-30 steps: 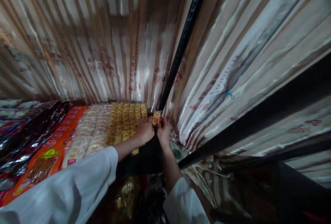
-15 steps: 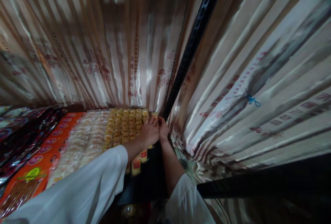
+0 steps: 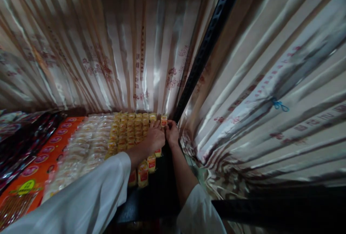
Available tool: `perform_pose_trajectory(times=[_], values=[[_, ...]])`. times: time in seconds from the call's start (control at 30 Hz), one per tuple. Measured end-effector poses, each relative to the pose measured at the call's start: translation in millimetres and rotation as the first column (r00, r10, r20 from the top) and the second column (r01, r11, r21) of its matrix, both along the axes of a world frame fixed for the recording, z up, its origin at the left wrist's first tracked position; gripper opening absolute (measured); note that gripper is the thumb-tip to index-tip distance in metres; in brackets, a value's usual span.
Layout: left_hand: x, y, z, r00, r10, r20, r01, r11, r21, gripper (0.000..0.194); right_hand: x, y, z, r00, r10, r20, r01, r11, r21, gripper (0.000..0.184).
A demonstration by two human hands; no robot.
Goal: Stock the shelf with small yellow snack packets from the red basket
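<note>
Several small yellow snack packets stand in tight rows on a dark shelf. My left hand lies on the right end of these rows, fingers curled against the packets. My right hand sits just beside it, fingers pinched at one yellow and red packet at the far right corner of the rows, next to a black upright post. Both arms wear white sleeves.
Clear-wrapped pale packets lie left of the yellow ones, then orange packs and dark glossy bags. Striped shiny plastic sheeting hangs behind and to the right. A dark rail crosses the lower right.
The packet held up between both hands a second ago now sits at the right end of the back row. The view has tilted, so more packets show at the shelf's front edge.
</note>
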State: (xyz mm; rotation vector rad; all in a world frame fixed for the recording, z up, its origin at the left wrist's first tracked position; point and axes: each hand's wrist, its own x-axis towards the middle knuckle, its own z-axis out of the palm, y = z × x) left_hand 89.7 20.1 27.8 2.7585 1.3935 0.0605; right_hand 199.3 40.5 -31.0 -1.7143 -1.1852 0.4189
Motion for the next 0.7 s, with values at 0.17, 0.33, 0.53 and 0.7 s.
perform_pose_trajectory(times=[0.17, 0.33, 0.53, 0.7], values=[[1.6, 7.3, -10.3, 0.998, 0.05, 0.04, -0.05, 0.999, 0.015, 0.036, -12.5, 1.3, -7.2, 0.996, 0.089, -0.016, -0.089, 0.996, 0.013, 0.023], [-0.6, 9.3, -16.3, 0.997, 0.033, 0.073, -0.034, 0.999, 0.005, 0.035, -16.4, 2.8, -15.6, 0.994, 0.103, -0.028, -0.103, 0.994, 0.022, 0.025], [-0.7, 7.7, -11.5, 0.998, 0.051, 0.046, -0.052, 0.999, 0.009, 0.037, -11.1, 8.7, -24.6, 0.996, 0.075, 0.047, -0.079, 0.994, 0.079, 0.024], [0.9, 8.8, -15.5, 0.997, 0.047, 0.056, -0.049, 0.999, 0.025, 0.033, -9.5, 7.0, -30.0, 0.994, 0.108, -0.007, -0.107, 0.986, 0.126, 0.026]])
